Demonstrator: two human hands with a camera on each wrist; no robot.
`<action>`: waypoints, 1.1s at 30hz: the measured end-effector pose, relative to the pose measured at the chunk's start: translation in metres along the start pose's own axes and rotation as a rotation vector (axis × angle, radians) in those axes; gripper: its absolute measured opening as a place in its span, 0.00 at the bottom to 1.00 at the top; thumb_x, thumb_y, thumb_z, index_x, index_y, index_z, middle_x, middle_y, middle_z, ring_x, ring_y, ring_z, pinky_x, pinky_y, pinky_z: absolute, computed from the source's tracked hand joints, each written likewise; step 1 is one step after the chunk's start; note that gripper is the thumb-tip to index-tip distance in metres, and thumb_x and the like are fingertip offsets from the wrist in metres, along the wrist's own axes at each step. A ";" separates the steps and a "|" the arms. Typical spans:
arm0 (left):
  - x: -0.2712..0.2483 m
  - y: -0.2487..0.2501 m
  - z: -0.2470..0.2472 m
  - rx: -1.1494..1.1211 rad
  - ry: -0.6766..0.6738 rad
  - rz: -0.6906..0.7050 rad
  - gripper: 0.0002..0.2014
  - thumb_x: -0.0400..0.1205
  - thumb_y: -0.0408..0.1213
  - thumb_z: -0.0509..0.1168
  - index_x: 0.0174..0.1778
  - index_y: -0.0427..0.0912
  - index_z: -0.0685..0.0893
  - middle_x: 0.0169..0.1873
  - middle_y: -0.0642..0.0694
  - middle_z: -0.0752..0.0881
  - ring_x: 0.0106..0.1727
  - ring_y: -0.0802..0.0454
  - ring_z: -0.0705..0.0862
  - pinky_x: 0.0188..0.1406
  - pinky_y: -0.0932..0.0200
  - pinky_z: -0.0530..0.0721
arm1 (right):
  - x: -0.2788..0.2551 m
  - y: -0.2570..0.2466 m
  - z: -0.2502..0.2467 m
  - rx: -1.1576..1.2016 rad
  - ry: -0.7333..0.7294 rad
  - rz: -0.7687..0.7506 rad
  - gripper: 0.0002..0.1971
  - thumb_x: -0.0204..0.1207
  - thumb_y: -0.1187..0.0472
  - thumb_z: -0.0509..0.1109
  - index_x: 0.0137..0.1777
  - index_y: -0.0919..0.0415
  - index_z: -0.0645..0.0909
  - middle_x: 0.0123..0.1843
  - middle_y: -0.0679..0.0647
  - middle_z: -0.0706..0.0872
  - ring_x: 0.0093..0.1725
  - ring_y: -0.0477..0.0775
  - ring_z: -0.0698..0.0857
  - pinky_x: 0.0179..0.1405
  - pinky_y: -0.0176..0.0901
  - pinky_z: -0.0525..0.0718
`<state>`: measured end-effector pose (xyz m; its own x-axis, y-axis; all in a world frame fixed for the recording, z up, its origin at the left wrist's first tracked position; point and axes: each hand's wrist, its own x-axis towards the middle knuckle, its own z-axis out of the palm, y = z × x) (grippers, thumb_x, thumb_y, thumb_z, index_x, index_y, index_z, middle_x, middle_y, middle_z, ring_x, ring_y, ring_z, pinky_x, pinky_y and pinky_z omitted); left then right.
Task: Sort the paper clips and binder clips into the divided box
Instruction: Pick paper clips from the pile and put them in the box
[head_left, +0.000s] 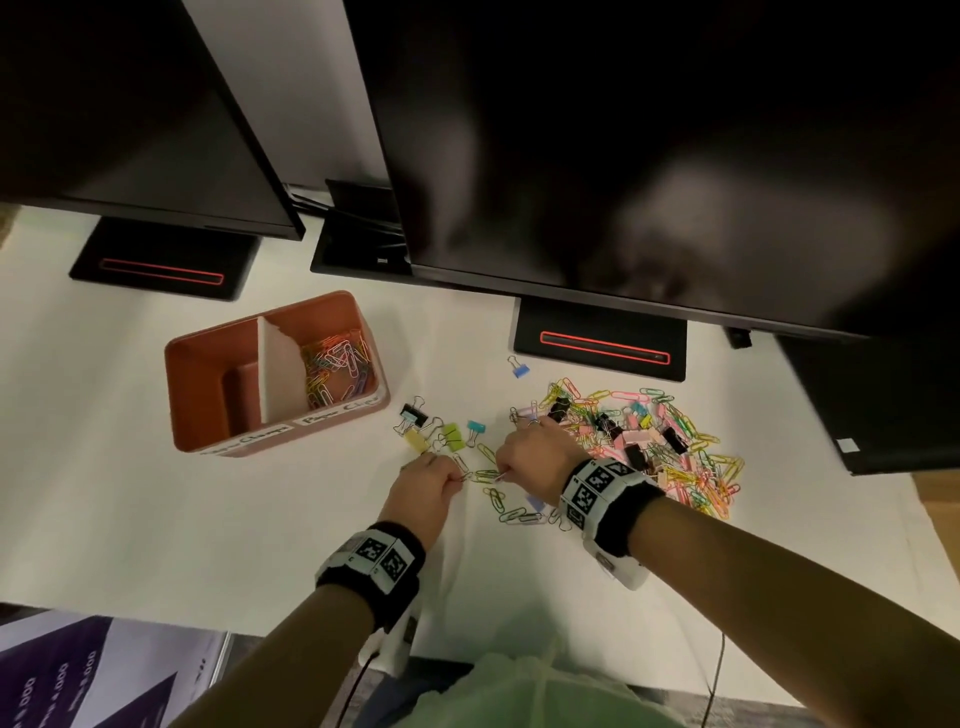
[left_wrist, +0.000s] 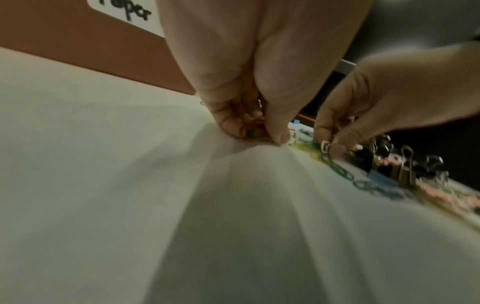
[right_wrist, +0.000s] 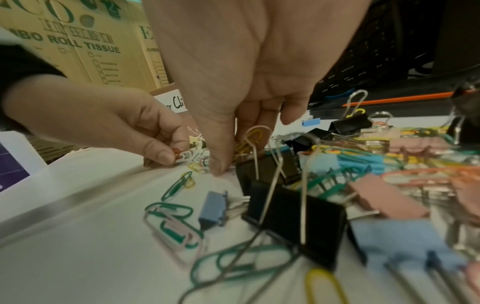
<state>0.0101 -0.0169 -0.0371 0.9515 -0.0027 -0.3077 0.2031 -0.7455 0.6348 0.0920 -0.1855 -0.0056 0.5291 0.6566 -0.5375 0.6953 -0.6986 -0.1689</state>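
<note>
The terracotta divided box (head_left: 192, 364) stands at the left; its right compartment holds several colored paper clips (head_left: 337, 364), and its left compartment shows no clips. My left hand (head_left: 460, 479) grips a small bunch of paper clips (left_wrist: 253, 131) against the tablecloth. Just to its right, my right hand (head_left: 504, 474) pinches paper clips (right_wrist: 250, 137) on the cloth, the thumb (right_wrist: 218, 164) pressed down. Loose paper clips (head_left: 511, 512) lie around both hands. A mixed pile of paper clips and binder clips (head_left: 649, 441) spreads out to the right. A few colored binder clips (head_left: 441, 431) lie between the box and my hands.
Two dark monitors (head_left: 649, 156) hang over the back of the white-covered table (head_left: 130, 493), their stands (head_left: 597, 343) behind the pile. One blue binder clip (head_left: 518, 368) lies apart near the right stand. Cardboard tissue cartons (right_wrist: 91, 45) stand off to the left.
</note>
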 end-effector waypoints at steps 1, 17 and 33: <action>-0.001 0.001 -0.006 -0.019 0.018 0.015 0.03 0.79 0.32 0.65 0.44 0.37 0.84 0.42 0.42 0.83 0.46 0.44 0.80 0.49 0.49 0.81 | -0.002 0.000 -0.003 0.040 0.020 0.003 0.09 0.80 0.52 0.63 0.54 0.52 0.82 0.53 0.51 0.86 0.58 0.55 0.79 0.62 0.51 0.69; 0.026 -0.014 -0.186 0.010 0.330 -0.215 0.09 0.79 0.35 0.66 0.53 0.39 0.85 0.51 0.43 0.87 0.51 0.49 0.84 0.59 0.55 0.80 | 0.079 -0.095 -0.147 0.530 0.448 -0.045 0.11 0.76 0.58 0.69 0.57 0.56 0.79 0.56 0.55 0.84 0.54 0.56 0.82 0.57 0.50 0.81; 0.006 0.008 -0.055 0.043 -0.212 0.142 0.13 0.79 0.35 0.66 0.59 0.44 0.81 0.56 0.46 0.80 0.49 0.55 0.81 0.54 0.58 0.82 | 0.004 -0.020 -0.014 0.548 0.114 0.231 0.22 0.78 0.64 0.66 0.72 0.58 0.72 0.70 0.57 0.76 0.65 0.57 0.78 0.65 0.43 0.73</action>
<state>0.0298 0.0138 0.0056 0.8992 -0.2452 -0.3623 0.0568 -0.7557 0.6525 0.0871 -0.1647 0.0067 0.7066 0.4756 -0.5240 0.2204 -0.8515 -0.4757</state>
